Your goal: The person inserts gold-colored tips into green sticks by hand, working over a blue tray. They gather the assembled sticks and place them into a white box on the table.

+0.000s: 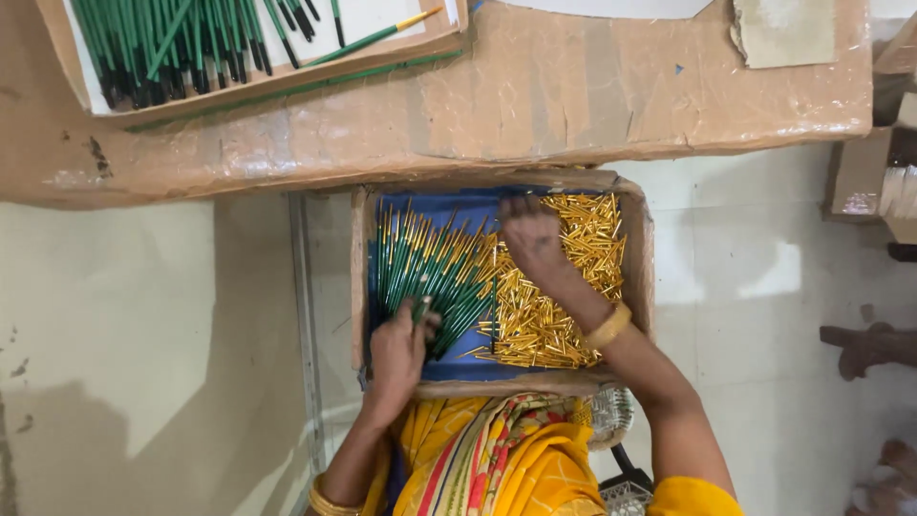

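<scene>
Head view, looking down into shallow cardboard box (pixel 361 277) w/ blue lining, resting on lap.

L hand (pixel 396 354) at box's near-left, fingers curled tight round lower ends of a bunch of green sticks (pixel 435 272); bunch fans up & outward from the grip, gold tips toward far wall. More green sticks lying loose on left half of box beside the held ones.

R hand (pixel 531 239) reaching over right half, palm down on heap of gold caps (pixel 554 315); fingertips buried in the heap near far wall, so can't tell whether pinching any or spread. Gold bangle (pixel 609 325) on R wrist, just above the heap.

Beyond box: brown taped cardboard tabletop (pixel 573 86). Far left on it, tray (pixel 67 57) w/ more green sticks, black ends toward the left.
</scene>
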